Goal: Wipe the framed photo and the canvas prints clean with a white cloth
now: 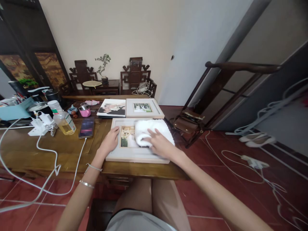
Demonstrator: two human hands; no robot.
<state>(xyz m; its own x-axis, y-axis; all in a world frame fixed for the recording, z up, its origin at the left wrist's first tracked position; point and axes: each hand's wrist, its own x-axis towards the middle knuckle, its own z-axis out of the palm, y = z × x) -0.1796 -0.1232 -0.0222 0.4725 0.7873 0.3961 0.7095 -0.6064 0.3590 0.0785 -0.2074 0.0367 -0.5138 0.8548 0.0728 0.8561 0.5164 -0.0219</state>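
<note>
- The worktop (68, 157) is carrying everything being handled, its left end running out of view.
- The pale frame (131, 152) is lying flat near the worktop's front edge, between the two hands. Much of its right half, with part of the print inside, is hiding under cloth and hand.
- The rear frame (144, 109) is lying just beyond it, uncovered.
- The white-edged photo panel (112, 107) is resting to the left of that one; pixelation is masking part of its picture.
- The white cloth (144, 126) is bunching over the near frame's right side. Wiping the face seems to be the step in hand; continuing would be calling for light, even pressure across the print and into the corners.
- The right hand (160, 144) is part-curling around the cloth and pressing it down, though blur is softening its fingertips.
- The left hand (110, 139) is resting loosely on the frame's left edge, seemingly steadying it; I cannot tell whether it is gripping underneath.
- The phone (86, 128) is charging, apparently, its screen pixelated.
</note>
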